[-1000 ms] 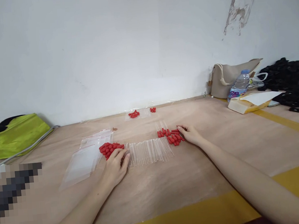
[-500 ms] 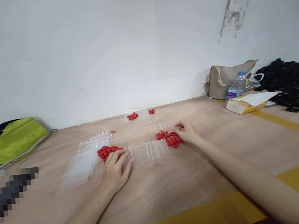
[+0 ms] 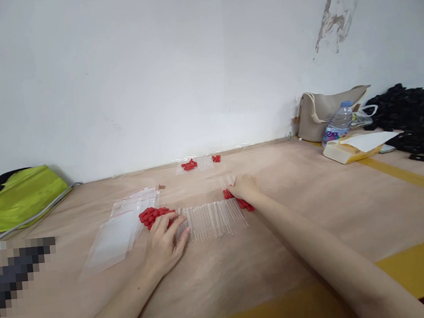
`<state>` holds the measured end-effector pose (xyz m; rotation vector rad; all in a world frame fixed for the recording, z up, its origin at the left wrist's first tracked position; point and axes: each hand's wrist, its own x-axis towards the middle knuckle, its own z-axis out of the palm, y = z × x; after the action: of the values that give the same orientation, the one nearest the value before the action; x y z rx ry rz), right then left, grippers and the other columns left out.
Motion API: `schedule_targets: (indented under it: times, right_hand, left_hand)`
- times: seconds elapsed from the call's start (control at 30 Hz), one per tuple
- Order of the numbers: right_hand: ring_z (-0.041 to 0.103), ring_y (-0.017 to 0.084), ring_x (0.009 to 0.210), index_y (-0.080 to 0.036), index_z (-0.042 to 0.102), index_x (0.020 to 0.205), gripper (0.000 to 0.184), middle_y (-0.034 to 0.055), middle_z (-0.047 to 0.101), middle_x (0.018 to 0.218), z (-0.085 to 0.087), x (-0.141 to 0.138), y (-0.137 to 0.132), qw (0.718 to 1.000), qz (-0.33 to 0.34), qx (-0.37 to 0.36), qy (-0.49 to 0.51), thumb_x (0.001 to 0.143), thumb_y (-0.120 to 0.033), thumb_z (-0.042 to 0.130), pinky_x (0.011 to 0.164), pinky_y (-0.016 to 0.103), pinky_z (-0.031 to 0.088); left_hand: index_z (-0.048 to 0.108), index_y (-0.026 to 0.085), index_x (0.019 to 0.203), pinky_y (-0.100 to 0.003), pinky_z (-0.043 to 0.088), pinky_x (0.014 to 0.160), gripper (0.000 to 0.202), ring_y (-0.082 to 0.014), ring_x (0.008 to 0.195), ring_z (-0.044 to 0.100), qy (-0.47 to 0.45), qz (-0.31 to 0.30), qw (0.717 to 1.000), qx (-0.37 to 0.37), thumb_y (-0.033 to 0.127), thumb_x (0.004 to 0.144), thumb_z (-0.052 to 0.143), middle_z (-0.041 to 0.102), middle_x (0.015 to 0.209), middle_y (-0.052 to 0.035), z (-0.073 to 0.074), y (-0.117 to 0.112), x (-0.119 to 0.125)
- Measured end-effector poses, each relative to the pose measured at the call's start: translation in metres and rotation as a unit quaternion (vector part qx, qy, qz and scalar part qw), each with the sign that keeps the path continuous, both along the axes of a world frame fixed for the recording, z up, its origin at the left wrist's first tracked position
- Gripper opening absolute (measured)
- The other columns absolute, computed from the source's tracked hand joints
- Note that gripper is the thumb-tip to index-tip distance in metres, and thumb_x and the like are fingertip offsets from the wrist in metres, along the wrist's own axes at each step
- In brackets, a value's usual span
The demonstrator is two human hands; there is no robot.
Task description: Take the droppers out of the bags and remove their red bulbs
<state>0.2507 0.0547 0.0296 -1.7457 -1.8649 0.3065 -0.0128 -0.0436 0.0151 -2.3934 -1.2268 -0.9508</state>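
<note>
A row of thin clear glass tubes (image 3: 212,219) lies side by side on the brown table covering. My left hand (image 3: 166,242) rests at the row's left end, fingers spread, its fingertips beside a heap of red rubber bulbs (image 3: 153,215). At the upper right of the row are several droppers (image 3: 227,194), red bulbs on clear tubes, with more red bulbs (image 3: 245,205) just below. My right hand (image 3: 244,187) reaches over them, closed and pointing down; its back hides the fingertips and anything in them.
Flat clear zip bags (image 3: 113,239) lie at left. Near the wall are bags with red-bulbed pieces (image 3: 189,165). A yellow-green bag (image 3: 22,198) stands far left. At right are a beige bag (image 3: 314,115), a water bottle (image 3: 338,123), a tissue pack (image 3: 350,153) and a black heap (image 3: 412,112).
My right hand has moved left, from the right side of the red-bulbed droppers to over them, and now covers part of them. My left hand stays in place.
</note>
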Motion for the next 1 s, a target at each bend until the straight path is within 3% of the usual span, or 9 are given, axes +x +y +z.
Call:
schedule_targets:
  times: [0.1, 0.2, 0.33, 0.47, 0.57, 0.67, 0.8, 0.9, 1.0]
  right_hand:
    - [0.061, 0.023, 0.063, -0.018, 0.06, 0.05, 0.025, 0.0084, 0.058, 0.047, 0.012, 0.002, -0.005, 0.998, -0.064, -0.017, -0.005, 0.07, -0.032, 0.056, 0.06, 0.031, 0.039]
    - [0.059, 0.019, 0.059, -0.02, 0.06, 0.051, 0.028, 0.0054, 0.061, 0.052, 0.022, 0.01, -0.023, 0.997, -0.07, -0.012, 0.004, 0.074, -0.035, 0.052, 0.06, 0.029, 0.037]
    - [0.057, 0.014, 0.063, -0.02, 0.06, 0.061, 0.023, 0.0005, 0.065, 0.063, 0.014, 0.023, -0.062, 0.992, 0.029, 0.118, 0.03, 0.075, -0.037, 0.053, 0.067, 0.027, 0.034]
    - [0.054, 0.014, 0.069, -0.019, 0.058, 0.064, 0.015, -0.0002, 0.063, 0.065, -0.006, 0.023, -0.097, 0.948, 0.157, 0.276, -0.02, 0.075, -0.03, 0.058, 0.076, 0.03, 0.029]
    - [0.053, 0.013, 0.067, -0.019, 0.057, 0.065, 0.013, -0.0011, 0.061, 0.061, -0.015, 0.013, -0.111, 0.919, 0.191, 0.342, -0.033, 0.075, -0.026, 0.058, 0.072, 0.031, 0.027]
    - [0.051, 0.012, 0.064, -0.019, 0.055, 0.064, 0.012, -0.0028, 0.058, 0.056, -0.018, 0.003, -0.117, 0.911, 0.199, 0.362, -0.029, 0.076, -0.023, 0.056, 0.071, 0.031, 0.026]
    - [0.049, 0.013, 0.067, -0.019, 0.057, 0.07, 0.011, -0.0016, 0.059, 0.061, -0.023, -0.003, -0.12, 0.913, 0.205, 0.352, -0.027, 0.077, -0.027, 0.056, 0.071, 0.031, 0.027]
    - [0.048, 0.014, 0.071, -0.02, 0.061, 0.084, 0.015, 0.0003, 0.062, 0.072, -0.028, -0.004, -0.12, 0.908, 0.216, 0.357, -0.045, 0.077, -0.034, 0.058, 0.072, 0.032, 0.026]
    - [0.045, 0.013, 0.069, -0.023, 0.063, 0.085, 0.01, -0.0012, 0.06, 0.065, -0.031, -0.004, -0.12, 0.897, 0.233, 0.368, -0.073, 0.08, -0.029, 0.057, 0.072, 0.032, 0.024]
  left_hand:
    - [0.059, 0.018, 0.099, -0.038, 0.044, 0.08, 0.022, -0.0225, 0.093, 0.051, 0.0, -0.002, 1.0, -0.002, 0.026, 0.08, 0.051, 0.054, 0.1, -0.0091, 0.0, 0.0, -0.001]
    - [0.057, 0.018, 0.102, -0.038, 0.044, 0.081, 0.024, -0.0228, 0.094, 0.051, 0.006, -0.005, 1.0, 0.0, 0.026, 0.08, 0.051, 0.054, 0.1, -0.0094, 0.0, -0.001, -0.001]
    - [0.051, 0.018, 0.114, -0.04, 0.041, 0.084, 0.036, -0.0243, 0.098, 0.05, 0.007, 0.0, 1.0, 0.022, 0.027, 0.08, 0.052, 0.053, 0.105, -0.0108, 0.0, -0.002, 0.006]
    - [0.048, 0.021, 0.12, -0.041, 0.039, 0.086, 0.04, -0.0257, 0.102, 0.049, 0.024, -0.008, 0.997, 0.068, 0.026, 0.081, 0.051, 0.053, 0.112, -0.0118, 0.002, -0.007, 0.021]
    - [0.053, 0.024, 0.114, -0.042, 0.036, 0.087, 0.034, -0.0245, 0.1, 0.051, 0.074, -0.04, 0.99, 0.115, 0.022, 0.081, 0.053, 0.059, 0.107, -0.0086, 0.003, -0.01, 0.031]
    - [0.058, 0.023, 0.105, -0.041, 0.035, 0.086, 0.025, -0.02, 0.087, 0.055, 0.111, -0.069, 0.983, 0.131, 0.02, 0.081, 0.053, 0.065, 0.091, -0.0042, 0.002, -0.013, 0.038]
    - [0.061, 0.022, 0.089, -0.037, 0.035, 0.081, 0.013, -0.0139, 0.068, 0.054, 0.108, -0.072, 0.985, 0.113, 0.02, 0.084, 0.05, 0.063, 0.068, 0.0004, 0.0, -0.016, 0.042]
    - [0.061, 0.021, 0.084, -0.035, 0.034, 0.077, 0.01, -0.0127, 0.065, 0.052, 0.105, -0.083, 0.985, 0.108, 0.019, 0.083, 0.052, 0.061, 0.064, 0.0019, 0.0, -0.018, 0.042]
    - [0.06, 0.021, 0.082, -0.036, 0.033, 0.076, 0.009, -0.0129, 0.064, 0.051, 0.115, -0.092, 0.983, 0.108, 0.019, 0.082, 0.052, 0.06, 0.062, 0.0022, 0.001, -0.019, 0.04]
